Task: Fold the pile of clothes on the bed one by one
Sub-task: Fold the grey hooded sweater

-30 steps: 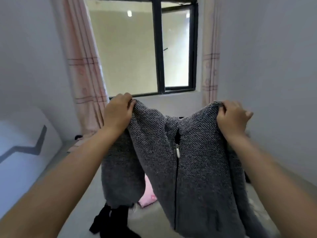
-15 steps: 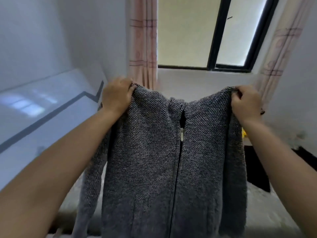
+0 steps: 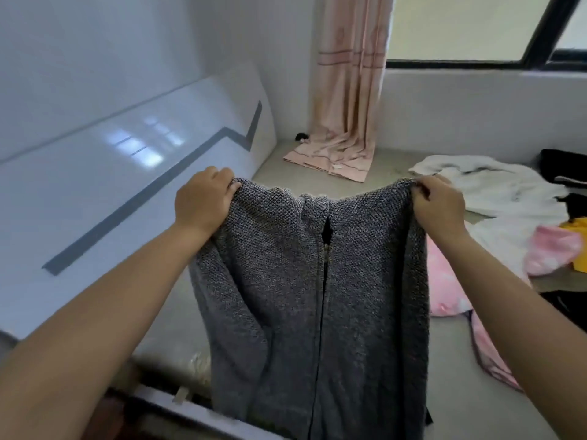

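Both arms reach forward and slightly down, bare to the elbow. The left hand (image 3: 203,201) is clenched on one shoulder of a grey knit cardigan (image 3: 317,281), knuckles up, fingers curled over the edge. The right hand (image 3: 440,206) pinches the other shoulder, thumb and fingers bunching the fabric. The hands are level and well apart, so the cardigan hangs stretched between them over the bed (image 3: 460,360), its zip (image 3: 322,281) running down the middle, closed except for a short gap at the collar. Its lower part drops out of view at the bottom edge.

To the right on the bed lie other clothes: a white garment (image 3: 495,185), a pink one (image 3: 444,290), a bit of yellow (image 3: 576,223) and black pieces at the edge. A pink curtain (image 3: 346,90) falls onto the far corner of the bed. The glossy white headboard (image 3: 111,173) stands on the left. No labels or writing can be read.
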`<state>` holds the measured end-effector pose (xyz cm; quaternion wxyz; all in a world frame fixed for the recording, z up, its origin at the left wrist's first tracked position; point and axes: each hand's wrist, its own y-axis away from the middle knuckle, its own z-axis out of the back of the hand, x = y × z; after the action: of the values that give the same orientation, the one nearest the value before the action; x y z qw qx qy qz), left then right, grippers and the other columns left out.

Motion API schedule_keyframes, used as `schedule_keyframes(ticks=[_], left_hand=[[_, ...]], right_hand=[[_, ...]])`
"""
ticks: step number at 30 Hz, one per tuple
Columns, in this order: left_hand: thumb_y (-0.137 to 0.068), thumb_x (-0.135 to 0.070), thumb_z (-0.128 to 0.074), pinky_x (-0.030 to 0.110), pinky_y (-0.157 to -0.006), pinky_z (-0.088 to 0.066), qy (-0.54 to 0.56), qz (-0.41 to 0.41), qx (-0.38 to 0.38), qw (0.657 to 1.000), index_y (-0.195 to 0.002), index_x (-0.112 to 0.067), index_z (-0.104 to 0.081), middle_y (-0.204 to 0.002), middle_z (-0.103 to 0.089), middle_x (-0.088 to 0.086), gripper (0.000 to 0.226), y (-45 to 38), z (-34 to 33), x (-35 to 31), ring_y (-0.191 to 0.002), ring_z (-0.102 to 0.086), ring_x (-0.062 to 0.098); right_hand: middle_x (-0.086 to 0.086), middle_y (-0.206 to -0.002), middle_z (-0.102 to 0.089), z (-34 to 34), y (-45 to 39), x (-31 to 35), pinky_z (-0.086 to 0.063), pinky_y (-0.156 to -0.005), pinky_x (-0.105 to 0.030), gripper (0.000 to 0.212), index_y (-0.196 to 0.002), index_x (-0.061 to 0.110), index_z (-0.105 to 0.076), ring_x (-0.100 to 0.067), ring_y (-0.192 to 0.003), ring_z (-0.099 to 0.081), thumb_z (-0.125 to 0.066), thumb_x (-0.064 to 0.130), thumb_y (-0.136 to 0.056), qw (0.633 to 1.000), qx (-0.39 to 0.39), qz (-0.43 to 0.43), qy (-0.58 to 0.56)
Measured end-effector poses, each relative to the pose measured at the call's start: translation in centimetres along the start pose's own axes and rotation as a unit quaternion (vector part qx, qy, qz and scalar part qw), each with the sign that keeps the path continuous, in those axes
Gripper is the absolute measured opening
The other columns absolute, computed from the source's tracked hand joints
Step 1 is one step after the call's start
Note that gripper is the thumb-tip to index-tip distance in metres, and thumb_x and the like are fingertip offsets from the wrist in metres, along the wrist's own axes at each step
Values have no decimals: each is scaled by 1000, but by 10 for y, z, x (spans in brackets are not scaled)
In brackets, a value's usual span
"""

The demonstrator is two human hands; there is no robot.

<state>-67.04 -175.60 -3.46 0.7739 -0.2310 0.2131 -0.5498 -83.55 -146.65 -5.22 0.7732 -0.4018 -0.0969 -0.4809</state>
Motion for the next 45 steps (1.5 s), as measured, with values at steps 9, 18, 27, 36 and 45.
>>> schedule_keyframes(ticks=[9,18,27,36,45], left_hand=[[-89,-19,-57,32,-49,-29,-29,-34,96,994,-79,4,-57,-71,-55,23,25,-94,-126,78,-67,-53,35],[-95,-30,-45,35,-85,-43,-67,24,611,788,-116,-5,-55,-119,-58,17,34,10,-319,85,-108,-54,30],[-93,-43,-42,35,-79,-46,89,133,644,748,-113,-5,-58,-110,-63,14,45,56,-416,76,-100,-58,29],[-93,-25,-50,39,-98,-41,212,300,526,767,-125,1,-52,-125,-57,16,41,33,-485,56,-114,-53,30],[-95,-20,-47,33,-87,-36,241,175,272,915,-125,-1,-53,-121,-58,20,36,-176,-487,60,-112,-53,33]], right_hand=[[-28,-94,-60,-157,-92,-34,-31,-76,-32,17,-97,-8,-64,-38,-93,-55,-54,1,-86,994,104,-27,-15],[-19,-108,-63,-292,45,-111,-43,-76,-31,23,-104,-2,-60,-31,-101,-57,-45,11,-91,796,560,-175,149],[-2,-63,-49,-353,71,-139,-31,-45,-26,39,-72,11,-49,-20,-62,-52,-55,47,-86,759,546,-308,177],[-13,-108,-64,-436,23,-143,-35,-90,-36,29,-116,11,-58,-32,-107,-53,-51,28,-93,825,413,-346,171],[-10,-109,-66,-435,-174,-125,-18,-85,-31,26,-113,18,-64,-26,-111,-47,-48,22,-92,957,178,-199,110]])
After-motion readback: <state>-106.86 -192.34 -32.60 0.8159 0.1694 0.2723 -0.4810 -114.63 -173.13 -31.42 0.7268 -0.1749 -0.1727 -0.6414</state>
